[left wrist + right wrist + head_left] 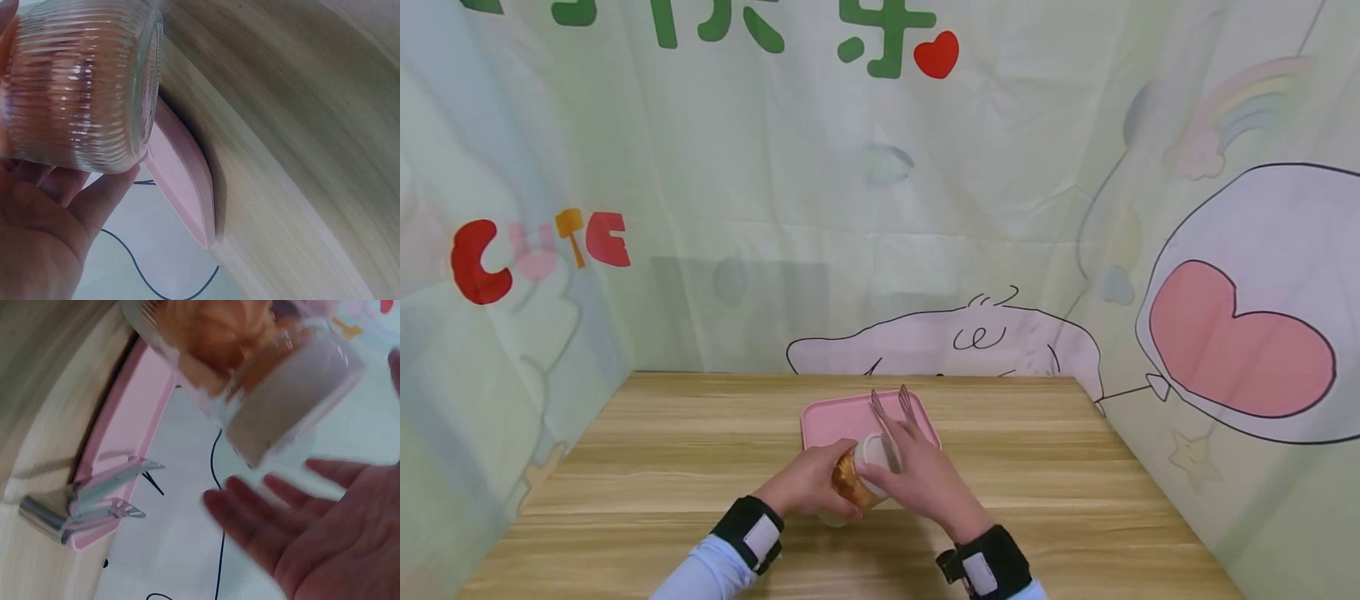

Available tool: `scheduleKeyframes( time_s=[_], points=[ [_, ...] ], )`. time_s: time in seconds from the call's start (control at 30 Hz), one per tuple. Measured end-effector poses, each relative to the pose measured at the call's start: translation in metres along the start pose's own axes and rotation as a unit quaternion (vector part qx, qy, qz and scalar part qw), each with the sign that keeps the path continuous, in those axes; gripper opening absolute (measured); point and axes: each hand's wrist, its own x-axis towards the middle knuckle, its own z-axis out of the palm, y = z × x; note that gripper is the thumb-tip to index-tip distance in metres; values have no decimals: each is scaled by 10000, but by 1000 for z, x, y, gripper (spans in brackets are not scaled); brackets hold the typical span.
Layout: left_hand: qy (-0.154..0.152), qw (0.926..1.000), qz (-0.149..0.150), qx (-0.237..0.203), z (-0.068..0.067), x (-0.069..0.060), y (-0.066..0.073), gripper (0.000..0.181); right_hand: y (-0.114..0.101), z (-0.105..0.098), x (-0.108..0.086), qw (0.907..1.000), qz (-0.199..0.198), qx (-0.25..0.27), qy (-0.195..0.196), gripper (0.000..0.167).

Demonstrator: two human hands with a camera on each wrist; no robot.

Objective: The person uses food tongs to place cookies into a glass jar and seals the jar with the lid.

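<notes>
My left hand (816, 483) grips a ribbed glass jar (81, 87), holding it tilted above the table. Brownish-orange swirled cookies (212, 334) show inside the jar, and a white lid (870, 451) covers its end. My right hand (312, 519) is beside the lid, its fingers spread and fairly straight; a gap shows between fingers and lid in the right wrist view. Metal tongs (100, 497) with fork-like tips lie across the end of a pink tray (838, 421). In the head view, my right hand hides much of the tongs.
The wooden table (700, 442) spreads out on both sides of the tray. A printed cloth backdrop (737, 183) stands behind the table and along its sides, with a cartoon figure and a balloon on it.
</notes>
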Motion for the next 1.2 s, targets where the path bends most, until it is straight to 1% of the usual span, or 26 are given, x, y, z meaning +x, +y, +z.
scheduleKeyframes(
  time_s=[0.13,0.2,0.27,0.37,0.5,0.6,0.77,0.83,0.9,1.0,1.07,1.13,1.2],
  points=[
    [4,10000,33,60,-1,0,0,76,1,-8,1,9980,-520,233,-257,85],
    [-2,10000,27,84,-1,0,0,77,2,-9,2,9967,-655,230,-431,82],
    [-16,9999,28,97,-1,0,0,78,2,-9,2,9959,-683,201,-559,78],
    [-30,10000,4,73,-1,0,0,78,2,-6,2,9962,-583,186,-626,72],
    [-7,10000,30,22,-1,0,-1,78,1,-3,3,9978,-309,247,-524,70],
    [7,10000,55,-9,-1,1,-1,77,-1,0,3,9993,-171,161,-273,70],
    [39,9999,109,36,-1,1,-1,77,-6,7,2,9990,100,-270,331,74],
    [57,9998,148,93,-1,1,0,77,-8,10,2,9979,264,-377,452,76],
    [69,9997,180,142,-1,1,0,77,-9,12,1,9973,335,-427,502,76],
    [72,9997,182,170,-1,1,0,77,-8,10,2,9979,342,-397,372,77],
    [60,9997,160,164,-1,1,0,77,-7,7,3,9989,308,-261,249,77],
    [47,9998,120,153,0,1,0,77,-5,3,3,9997,229,-68,66,78],
    [30,9999,77,131,0,1,-1,78,-2,-2,2,9999,65,88,-94,79]
  ],
)
